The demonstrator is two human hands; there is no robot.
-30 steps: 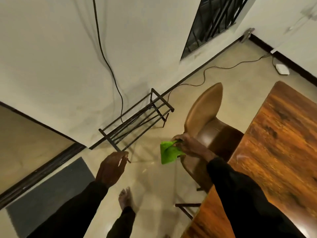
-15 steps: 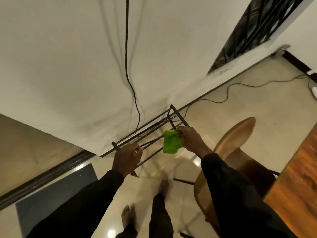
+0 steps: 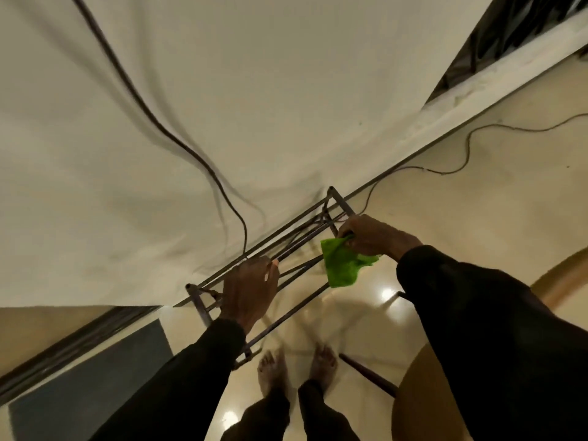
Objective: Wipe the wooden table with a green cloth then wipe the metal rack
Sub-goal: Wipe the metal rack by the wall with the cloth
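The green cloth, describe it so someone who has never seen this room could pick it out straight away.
At the foot of the pale wall stands a low metal rack of thin dark bars. At its right end the right hand pinches the green cloth, which hangs crumpled below it. It is the only bright green thing in view.

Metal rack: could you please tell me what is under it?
Between the bars of the metal rack, glossy floor shows. The left hand and the green cloth in the right hand hide parts.
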